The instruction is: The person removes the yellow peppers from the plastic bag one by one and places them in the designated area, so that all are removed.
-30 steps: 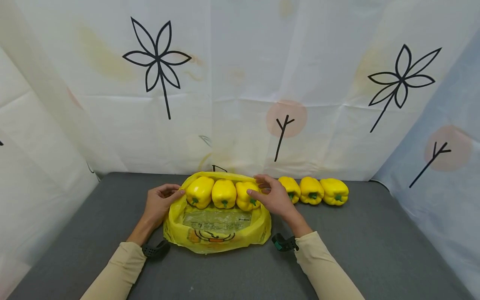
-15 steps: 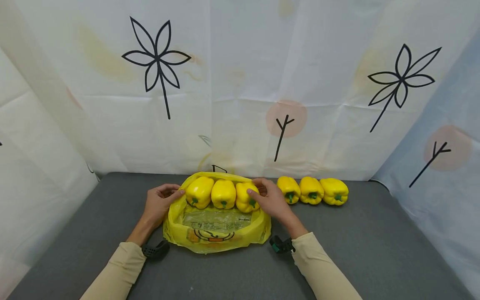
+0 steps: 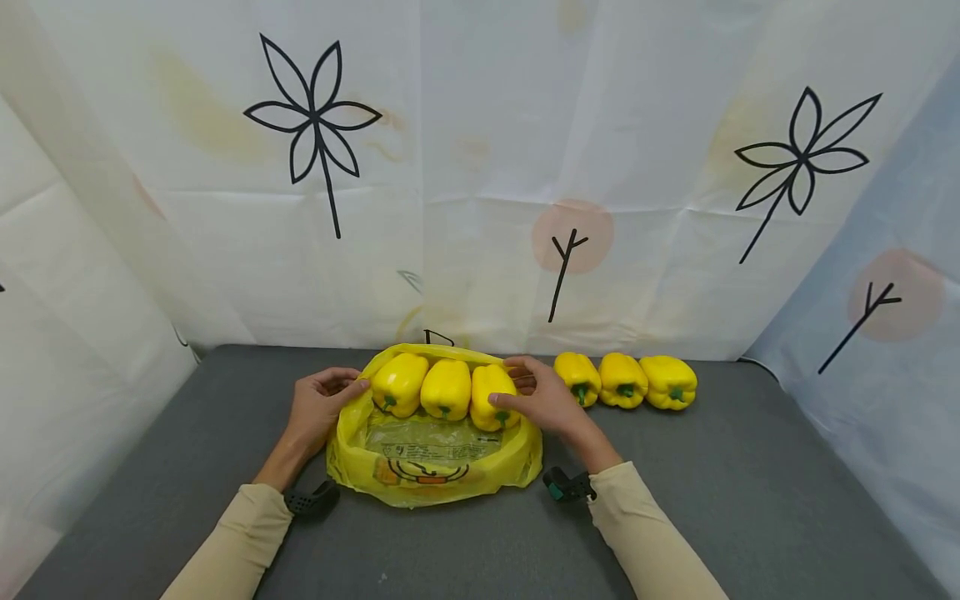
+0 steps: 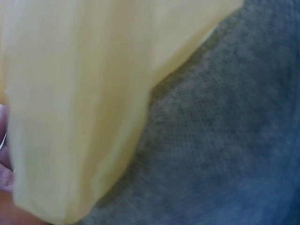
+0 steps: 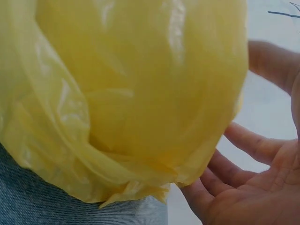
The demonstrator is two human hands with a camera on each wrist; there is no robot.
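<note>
A yellow plastic bag (image 3: 420,492) lies with its mouth wide, facing me. Inside, in a row along its back, sit a left bell pepper (image 3: 400,385), a middle bell pepper (image 3: 446,389) and a right bell pepper (image 3: 489,397), all yellow with green stems. My left hand (image 3: 318,407) pinches the bag's left rim. At the right rim, my right hand (image 3: 551,402) holds the right pepper, its thumb over the pepper and its fingers at the bag's outer side. The right wrist view shows those fingers (image 5: 251,143) partly hidden behind the bag wall; the left wrist view is blurred.
Three more yellow bell peppers (image 3: 623,382) stand in a row on the grey table (image 3: 750,500), just beyond my right hand. A white printed cloth (image 3: 480,167) hangs behind the table, with more cloth at both sides.
The right pepper has shifted toward me and slightly left, and the middle one slightly left. My right hand has moved a little left onto the right pepper. The left hand has stayed put.
</note>
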